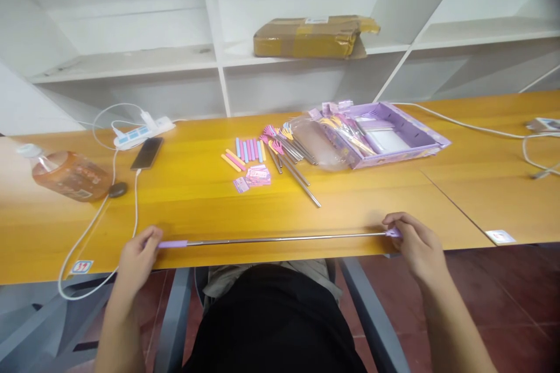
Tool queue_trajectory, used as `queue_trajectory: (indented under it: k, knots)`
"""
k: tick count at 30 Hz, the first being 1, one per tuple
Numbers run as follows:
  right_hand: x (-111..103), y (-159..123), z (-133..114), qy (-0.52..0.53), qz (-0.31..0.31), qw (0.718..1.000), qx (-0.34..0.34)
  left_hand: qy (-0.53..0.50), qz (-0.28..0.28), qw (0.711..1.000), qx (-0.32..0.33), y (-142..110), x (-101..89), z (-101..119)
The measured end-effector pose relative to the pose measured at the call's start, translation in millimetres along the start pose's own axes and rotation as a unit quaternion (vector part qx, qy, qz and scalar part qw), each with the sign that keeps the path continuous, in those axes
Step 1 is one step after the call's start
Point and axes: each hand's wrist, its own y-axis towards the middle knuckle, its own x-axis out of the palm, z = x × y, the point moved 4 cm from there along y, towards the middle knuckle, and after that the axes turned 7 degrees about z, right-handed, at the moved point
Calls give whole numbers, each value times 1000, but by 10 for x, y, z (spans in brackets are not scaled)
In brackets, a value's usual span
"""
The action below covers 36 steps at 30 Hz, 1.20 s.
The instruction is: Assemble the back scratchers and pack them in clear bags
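Observation:
A telescopic back scratcher is drawn out long and level above the table's front edge. My left hand is closed around its purple handle at the left end. At the right end, my right hand pinches the small purple claw head. Beyond it lie several metal rods with pink, yellow and blue claw heads. To their left sit loose coloured handle sleeves in a row, and a small stack of printed cards rests in front of them.
A purple open box holding bagged scratchers stands at the back right, a clear plastic bag beside it. On the left are a drink bottle, a phone, a power strip and trailing white cables. A taped carton sits on the shelf.

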Motion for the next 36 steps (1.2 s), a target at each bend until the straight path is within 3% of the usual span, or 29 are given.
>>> queue_trajectory:
  k: [5, 8, 11, 17, 21, 24, 36]
  knots:
    - [280, -432, -285, -59, -15, 988, -141, -102, -113, 987, 41, -304, 480, 373]
    - [459, -783, -484, -20, -11, 969, -247, -141, -131, 980, 51, -490, 705, 588]
    - [643, -1000, -648, 24, -41, 951, -305, -165, -145, 974, 56, -601, 836, 737]
    - [824, -1103, -794, 43, -64, 948, -308, -213, -131, 968, 35, -683, 963, 952]
    - [958, -1282, -779, 42, -121, 934, -334, -208, -185, 955, 99, -905, 1183, 1154]
    - [1050, -1394, -748, 46, -145, 927, -343, -205, -196, 950, 131, -1056, 1283, 1239]
    - [1149, -1420, -687, 44, -148, 927, -341, -201, -148, 947, 203, -1060, 1287, 1312]
